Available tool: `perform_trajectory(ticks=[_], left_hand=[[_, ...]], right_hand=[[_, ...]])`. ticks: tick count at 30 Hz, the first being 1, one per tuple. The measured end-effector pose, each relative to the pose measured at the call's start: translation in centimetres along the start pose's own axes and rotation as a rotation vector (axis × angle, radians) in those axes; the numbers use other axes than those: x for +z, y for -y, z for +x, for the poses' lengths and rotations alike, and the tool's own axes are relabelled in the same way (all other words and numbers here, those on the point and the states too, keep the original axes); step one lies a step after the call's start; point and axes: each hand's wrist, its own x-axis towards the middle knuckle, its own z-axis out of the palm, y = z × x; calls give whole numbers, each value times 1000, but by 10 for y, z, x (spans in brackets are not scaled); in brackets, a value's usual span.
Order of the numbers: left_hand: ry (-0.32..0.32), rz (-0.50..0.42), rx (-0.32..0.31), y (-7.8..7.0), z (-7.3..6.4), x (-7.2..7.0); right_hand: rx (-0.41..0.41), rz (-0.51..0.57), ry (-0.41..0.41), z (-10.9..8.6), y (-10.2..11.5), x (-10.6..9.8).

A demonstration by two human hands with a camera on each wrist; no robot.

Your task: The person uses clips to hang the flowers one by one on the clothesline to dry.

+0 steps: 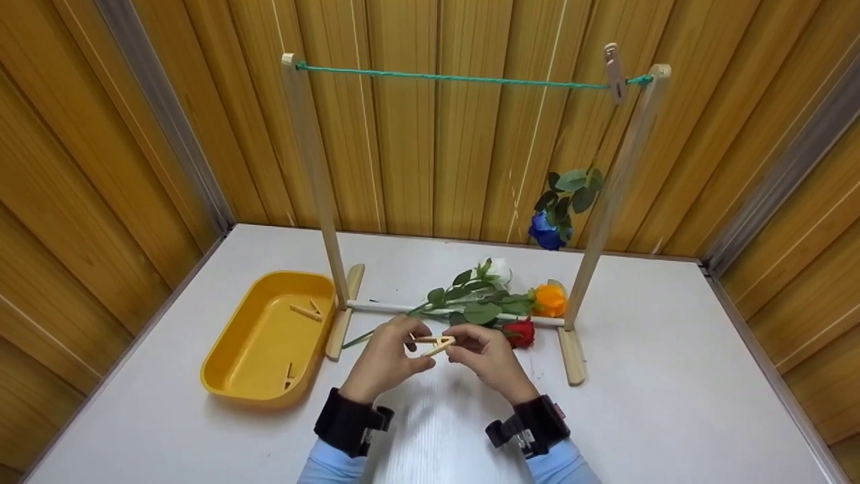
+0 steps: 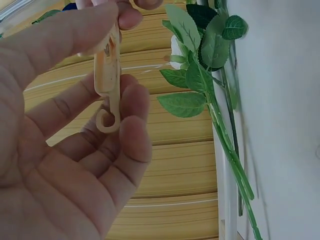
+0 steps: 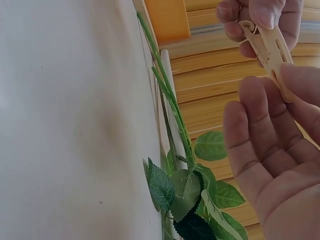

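A beige plastic clothespin [image 1: 440, 344] lies between both hands, above the table near its middle. My left hand [image 1: 388, 356] holds its spread end between thumb and fingers. At the pointed end, the thumb and fingers of my right hand [image 1: 492, 357] pinch it. In the left wrist view the clothespin [image 2: 107, 75] shows a small hook near the curled fingers. Just behind the hands lie a white rose [image 1: 496, 271], an orange rose [image 1: 549, 300] and a red rose [image 1: 519, 332], their stems pointing left.
A wooden frame [image 1: 312, 168] carries a green cord [image 1: 437, 76]. Near its right post, a pale pink clothespin [image 1: 614, 74] holds a blue rose [image 1: 549, 230] head down. The yellow tray [image 1: 232, 336] at left contains clothespins [image 1: 308, 311]. Wood-patterned panels [image 1: 403, 148] surround the white table [image 1: 645, 403].
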Motion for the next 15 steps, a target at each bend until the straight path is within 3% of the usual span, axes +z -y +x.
perform_trajectory(ticks=[8,15], left_hand=[[-48,-7,22,1,1,-2],[-85,-7,6,2,1,-3]], right_hand=[[-17,-52,13,1,-2,-3],[-41,-179,-77,2,-3,-14]])
